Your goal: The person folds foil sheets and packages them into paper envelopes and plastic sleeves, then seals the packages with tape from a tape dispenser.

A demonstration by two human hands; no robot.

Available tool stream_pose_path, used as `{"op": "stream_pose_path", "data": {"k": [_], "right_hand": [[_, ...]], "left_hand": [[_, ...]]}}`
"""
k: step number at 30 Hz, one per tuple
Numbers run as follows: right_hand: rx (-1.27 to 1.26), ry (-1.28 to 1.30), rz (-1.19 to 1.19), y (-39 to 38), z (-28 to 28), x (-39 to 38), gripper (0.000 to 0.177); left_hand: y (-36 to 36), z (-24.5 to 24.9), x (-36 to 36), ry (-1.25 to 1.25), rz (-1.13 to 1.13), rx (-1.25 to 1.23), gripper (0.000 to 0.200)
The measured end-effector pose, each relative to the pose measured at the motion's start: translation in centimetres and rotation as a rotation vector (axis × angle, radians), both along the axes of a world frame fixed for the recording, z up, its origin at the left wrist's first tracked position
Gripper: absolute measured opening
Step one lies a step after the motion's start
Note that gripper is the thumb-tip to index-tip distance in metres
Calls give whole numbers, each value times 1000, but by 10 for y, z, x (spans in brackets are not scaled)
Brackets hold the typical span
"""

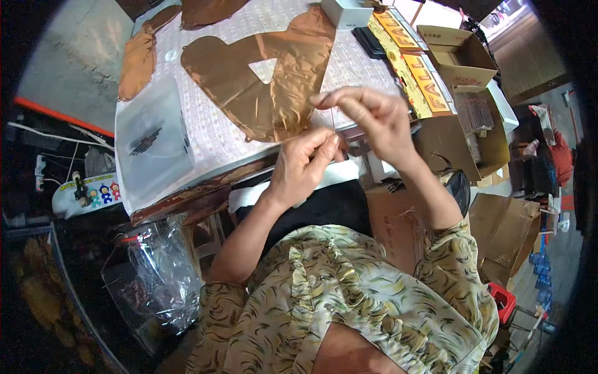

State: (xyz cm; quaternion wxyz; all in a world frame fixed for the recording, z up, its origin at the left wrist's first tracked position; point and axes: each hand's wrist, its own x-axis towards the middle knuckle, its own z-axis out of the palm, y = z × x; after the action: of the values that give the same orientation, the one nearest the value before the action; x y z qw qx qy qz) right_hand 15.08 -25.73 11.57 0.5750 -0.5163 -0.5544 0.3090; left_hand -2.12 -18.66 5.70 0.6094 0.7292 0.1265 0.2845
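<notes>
My left hand (302,165) is closed in front of my lap at the table's front edge, thumb and fingers pinched together. To its right and a little higher, my right hand (377,118) is closed too, thumb against forefinger. A thin reddish strand (332,117) runs upright between the two hands; whether it is thread or a thin straw I cannot tell. Just beyond the hands, a flat copper foil letter-A balloon (240,81) with a triangular hole lies on the table. My right fingertips overlap its right edge in this view.
More copper foil pieces (138,62) lie at the table's far left. A clear plastic bag (152,156) holding dark thin sticks lies at the left corner. A white box (346,14) and printed FALL packs (420,78) line the right side, with cardboard boxes (455,56) beyond.
</notes>
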Motion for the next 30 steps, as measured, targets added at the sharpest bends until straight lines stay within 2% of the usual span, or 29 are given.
{"op": "stream_pose_path", "data": {"k": [2, 3, 4, 6, 8, 9, 10, 12, 13, 14, 15, 16, 18, 19, 20, 22, 23, 24, 25, 26, 27, 29, 30], "right_hand": [[39, -392, -21, -6, -20, 5, 22], [192, -616, 29, -2, -19, 9, 29], [159, -676, 61, -7, -14, 8, 31], [77, -782, 79, -17, -7, 9, 21], [-3, -768, 57, -27, -1, 3, 10], [-138, -706, 161, -31, 7, 7, 7], [-123, -709, 174, -37, 15, 11, 7], [-370, 55, 300, -47, 23, 16, 14], [-264, 241, 349, -47, 20, 15, 16], [-160, 428, 394, -47, 16, 14, 18], [-114, 523, 307, -45, 19, 0, 26], [-119, 526, 314, -44, 22, -5, 26], [-123, 44, 24, -42, 24, -9, 30], [-115, -278, 19, -38, 22, -2, 29], [-114, -278, 19, -40, 23, 1, 29], [-367, -726, 161, -48, 27, 8, 25], [-493, -442, 311, -49, 30, 11, 23], [-631, -61, 378, -54, 37, 9, 29], [-537, 110, 426, -60, 32, 12, 34], [-427, 274, 473, -63, 27, 15, 39], [-381, 362, 460, -62, 34, 8, 49], [-279, 337, 337, -66, 32, 4, 53], [-241, 239, 294, -63, 33, 4, 51]], "left_hand": [[-2, 3, 2, -93, 24, -11, 23], [-1, 10, -2, -27, 9, -55, 23], [0, 14, -6, 41, -1, -102, 22], [5, 18, -11, 20, 39, -69, 21], [13, 23, -18, 92, -43, -9, 24], [15, 18, -18, 71, -72, -24, 22], [15, 23, -19, 27, -103, -29, 22], [10, 12, -14, -27, -131, -23, 21], [5, 9, -12, -47, -214, -148, 21], [-1, 3, -9, -68, -193, -59, 21], [-7, 3, -8, -62, -221, -75, 21], [-11, 3, -7, -56, -249, -93, 21], [-12, 4, -8, -107, -244, -81, 24], [-9, 5, -11, -91, -213, -115, 24], [-4, 6, -15, -77, -187, -146, 25], [7, 14, -23, -25, -102, -70, 26], [9, 9, -22, -60, -104, -26, 26], [8, 1, -20, -99, -115, 16, 27], [6, 2, -18, -134, -177, 27, 27], [6, 8, -22, 4, -284, 8, 27], [-2, 6, -15, -87, -276, -6, 26], [-19, 1, -14, -230, -208, -140, 25], [-14, 6, -20, -110, -176, -46, 25]]}}
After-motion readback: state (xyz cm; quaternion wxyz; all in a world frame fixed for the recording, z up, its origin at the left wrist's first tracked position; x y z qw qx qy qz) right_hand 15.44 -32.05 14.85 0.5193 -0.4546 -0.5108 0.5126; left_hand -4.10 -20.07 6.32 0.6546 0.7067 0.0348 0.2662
